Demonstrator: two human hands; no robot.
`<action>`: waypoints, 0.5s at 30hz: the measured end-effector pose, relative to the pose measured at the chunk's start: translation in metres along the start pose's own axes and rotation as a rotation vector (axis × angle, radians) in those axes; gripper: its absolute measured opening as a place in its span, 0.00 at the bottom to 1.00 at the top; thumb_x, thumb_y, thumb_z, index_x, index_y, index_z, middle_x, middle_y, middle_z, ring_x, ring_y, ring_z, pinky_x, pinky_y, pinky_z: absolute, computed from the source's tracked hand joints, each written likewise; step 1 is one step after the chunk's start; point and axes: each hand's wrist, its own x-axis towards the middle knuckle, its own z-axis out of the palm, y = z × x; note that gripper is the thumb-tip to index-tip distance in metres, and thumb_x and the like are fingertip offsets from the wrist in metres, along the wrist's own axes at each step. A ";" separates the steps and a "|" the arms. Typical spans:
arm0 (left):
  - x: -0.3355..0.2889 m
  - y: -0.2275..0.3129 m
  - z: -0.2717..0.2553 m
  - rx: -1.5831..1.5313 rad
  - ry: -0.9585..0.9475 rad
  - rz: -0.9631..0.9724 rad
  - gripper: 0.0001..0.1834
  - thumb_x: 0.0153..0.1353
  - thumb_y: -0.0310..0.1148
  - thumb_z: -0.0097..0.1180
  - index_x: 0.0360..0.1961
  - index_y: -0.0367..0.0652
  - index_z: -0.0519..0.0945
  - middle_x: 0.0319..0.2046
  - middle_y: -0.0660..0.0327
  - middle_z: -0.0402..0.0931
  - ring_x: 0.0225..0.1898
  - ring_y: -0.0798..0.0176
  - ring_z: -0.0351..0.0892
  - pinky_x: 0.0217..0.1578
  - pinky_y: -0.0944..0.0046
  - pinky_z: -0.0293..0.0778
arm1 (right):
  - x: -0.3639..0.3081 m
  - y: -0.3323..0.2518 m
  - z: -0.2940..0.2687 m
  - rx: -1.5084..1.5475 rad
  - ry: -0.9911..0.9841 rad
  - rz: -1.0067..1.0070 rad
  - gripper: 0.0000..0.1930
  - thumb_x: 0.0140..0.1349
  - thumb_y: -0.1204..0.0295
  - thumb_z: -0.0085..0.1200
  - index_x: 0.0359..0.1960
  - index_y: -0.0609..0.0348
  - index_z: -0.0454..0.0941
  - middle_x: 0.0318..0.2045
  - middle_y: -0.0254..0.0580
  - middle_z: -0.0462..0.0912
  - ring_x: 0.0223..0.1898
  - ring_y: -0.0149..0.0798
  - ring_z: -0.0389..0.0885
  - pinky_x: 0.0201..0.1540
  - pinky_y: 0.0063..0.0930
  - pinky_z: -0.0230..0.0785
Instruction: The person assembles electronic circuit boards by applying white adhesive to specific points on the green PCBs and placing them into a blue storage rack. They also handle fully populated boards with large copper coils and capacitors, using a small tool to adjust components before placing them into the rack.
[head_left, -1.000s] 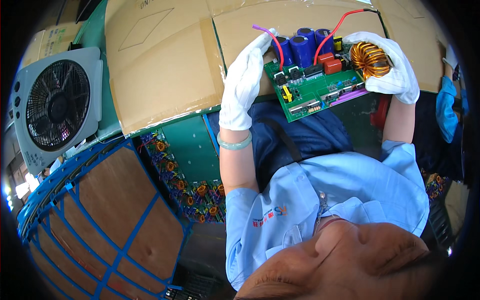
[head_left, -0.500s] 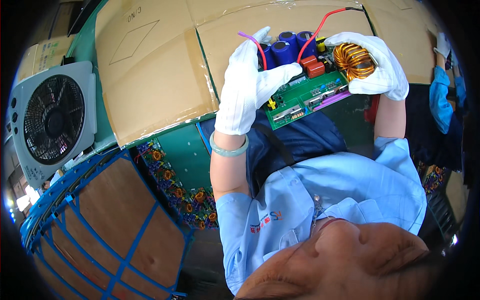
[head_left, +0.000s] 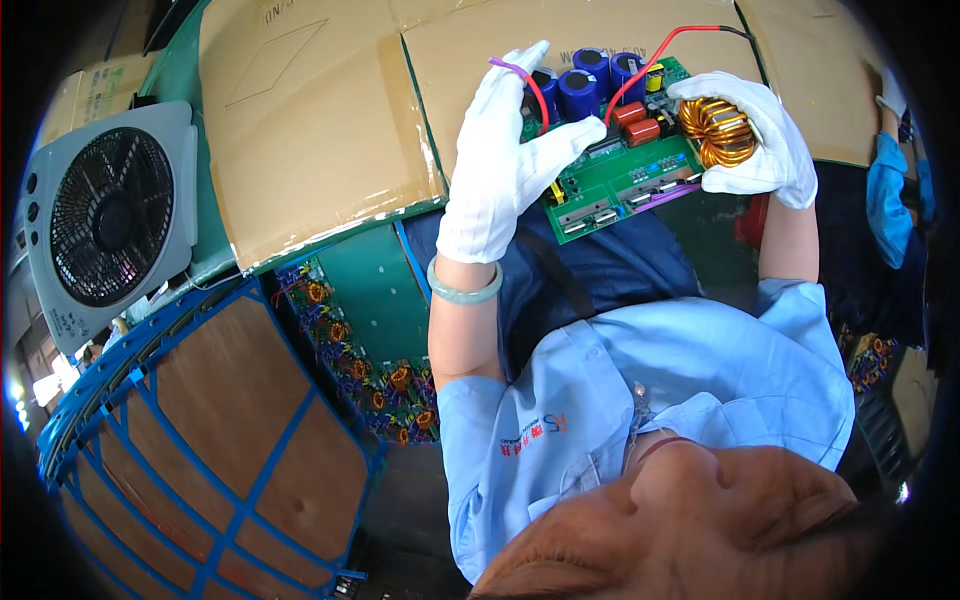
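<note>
A green circuit board (head_left: 640, 160) is held up over the near edge of the cardboard-covered table. My white-gloved left hand (head_left: 495, 170) has its left side, thumb stretched across the parts and fingers pointing up along the edge. At the right end, my gloved right hand (head_left: 778, 150) curls around a copper-wound toroidal coil (head_left: 718, 132) and the board's edge. Blue cylindrical capacitors (head_left: 578, 95) stand along the far side, near red-brown block components (head_left: 641, 131). A red wire (head_left: 655, 50) with a black end arches up from the middle. Another red wire with a purple tip (head_left: 508, 66) rises by my left fingers.
Cardboard sheets (head_left: 320, 150) cover the green table. On the left stands a grey box fan (head_left: 110, 220). Below it is a brown panel with blue strapping (head_left: 240, 400). Several coil-bearing boards (head_left: 375, 395) lie lower left. Another person's blue sleeve (head_left: 886, 200) shows far right.
The board has shifted slightly right and tipped, so the capacitors show more fully. Both hands keep their hold on it. The whole view has shifted a little.
</note>
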 end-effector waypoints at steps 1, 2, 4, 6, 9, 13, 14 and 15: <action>-0.006 0.000 -0.003 0.011 0.024 0.015 0.39 0.46 0.39 0.74 0.57 0.34 0.73 0.52 0.48 0.76 0.56 0.50 0.75 0.57 0.57 0.69 | -0.003 0.001 0.004 -0.026 -0.004 0.008 0.35 0.44 0.54 0.71 0.52 0.62 0.75 0.50 0.48 0.81 0.50 0.46 0.81 0.55 0.35 0.70; -0.012 0.000 -0.007 0.022 0.049 0.030 0.37 0.46 0.38 0.74 0.56 0.34 0.73 0.51 0.48 0.77 0.54 0.48 0.75 0.56 0.57 0.70 | -0.007 0.002 0.008 -0.052 -0.008 0.015 0.35 0.43 0.54 0.71 0.52 0.61 0.75 0.50 0.48 0.81 0.50 0.46 0.81 0.55 0.35 0.70; -0.031 -0.016 -0.013 0.061 0.132 0.083 0.32 0.49 0.32 0.71 0.55 0.35 0.74 0.51 0.49 0.77 0.54 0.50 0.76 0.56 0.57 0.69 | -0.017 0.001 0.013 -0.111 -0.009 0.056 0.35 0.42 0.53 0.72 0.51 0.59 0.77 0.49 0.47 0.81 0.50 0.48 0.81 0.57 0.38 0.69; -0.052 -0.016 -0.015 0.054 0.228 0.074 0.25 0.52 0.25 0.67 0.53 0.36 0.76 0.51 0.50 0.77 0.54 0.51 0.76 0.57 0.56 0.68 | -0.023 0.002 0.020 -0.196 0.001 0.006 0.35 0.42 0.54 0.73 0.51 0.59 0.76 0.49 0.47 0.81 0.50 0.50 0.81 0.59 0.40 0.68; -0.081 -0.015 -0.017 0.078 0.202 0.035 0.25 0.57 0.27 0.63 0.56 0.31 0.72 0.54 0.51 0.75 0.57 0.58 0.73 0.59 0.61 0.65 | -0.032 0.002 0.028 -0.203 0.019 -0.014 0.34 0.43 0.57 0.73 0.51 0.60 0.76 0.49 0.47 0.81 0.51 0.52 0.80 0.61 0.44 0.66; -0.095 -0.007 -0.004 0.300 0.144 0.228 0.43 0.41 0.46 0.75 0.57 0.35 0.72 0.53 0.49 0.74 0.57 0.44 0.71 0.60 0.49 0.64 | -0.038 0.005 0.037 -0.206 0.038 -0.004 0.32 0.44 0.59 0.72 0.51 0.59 0.76 0.50 0.46 0.81 0.52 0.53 0.79 0.60 0.43 0.68; -0.098 -0.008 0.002 0.345 0.112 0.217 0.47 0.41 0.54 0.72 0.59 0.36 0.71 0.55 0.48 0.72 0.58 0.42 0.68 0.61 0.46 0.62 | -0.038 0.004 0.037 -0.220 0.037 0.001 0.32 0.44 0.59 0.72 0.51 0.58 0.76 0.50 0.46 0.80 0.52 0.53 0.79 0.59 0.42 0.68; -0.103 -0.008 0.006 0.399 0.086 0.182 0.48 0.43 0.58 0.70 0.58 0.34 0.71 0.56 0.48 0.72 0.60 0.41 0.68 0.61 0.47 0.63 | -0.039 0.002 0.038 -0.234 0.035 0.006 0.32 0.44 0.59 0.72 0.52 0.57 0.76 0.51 0.45 0.80 0.52 0.53 0.79 0.58 0.41 0.69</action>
